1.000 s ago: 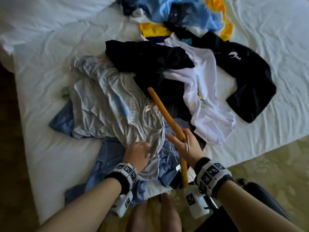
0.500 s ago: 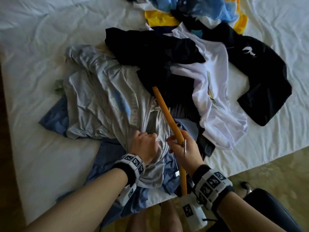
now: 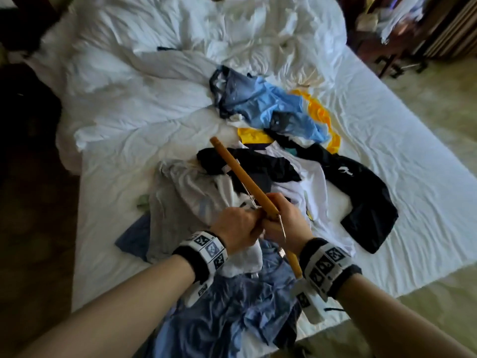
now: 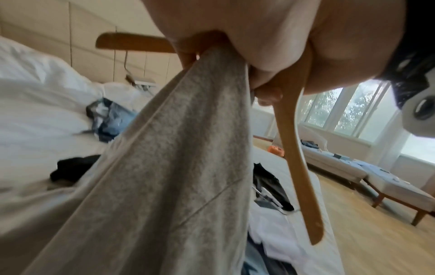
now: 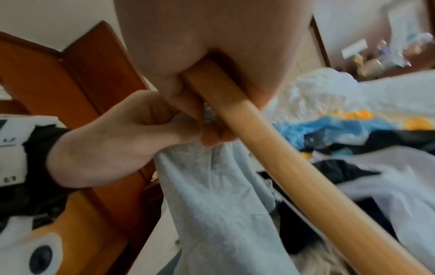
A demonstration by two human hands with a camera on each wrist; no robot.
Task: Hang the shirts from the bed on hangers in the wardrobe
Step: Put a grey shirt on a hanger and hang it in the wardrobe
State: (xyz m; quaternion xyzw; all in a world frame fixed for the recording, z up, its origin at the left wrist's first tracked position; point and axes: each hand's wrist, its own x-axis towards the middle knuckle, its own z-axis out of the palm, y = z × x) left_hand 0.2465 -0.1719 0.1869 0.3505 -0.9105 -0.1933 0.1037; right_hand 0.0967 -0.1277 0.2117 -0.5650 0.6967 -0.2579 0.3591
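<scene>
My right hand (image 3: 280, 218) grips a wooden hanger (image 3: 240, 174) near its middle, one arm pointing up and away over the bed. The same hanger (image 5: 294, 174) fills the right wrist view. My left hand (image 3: 238, 226) pinches a bunch of the grey shirt (image 3: 185, 202) right beside the hanger, touching the right hand. In the left wrist view the grey shirt (image 4: 164, 167) hangs down from the fingers, lifted off the pile, with the hanger (image 4: 294, 148) next to it. More shirts lie on the bed: black (image 3: 361, 192), white (image 3: 307, 187), light blue (image 3: 271, 107), yellow (image 3: 322, 117), dark blue (image 3: 232, 311).
The bed (image 3: 387, 140) has a rumpled white duvet (image 3: 154, 81) at its far end. Light floor (image 3: 438, 293) runs along the right side, dark floor on the left. A bench (image 4: 353, 167) stands under windows beyond the bed. A wooden door (image 5: 70, 83) is behind my left hand.
My left hand gathered the grey shirt and lifted it up to the hanger. The right hand raised the hanger. The head view tilted up, showing more of the bed.
</scene>
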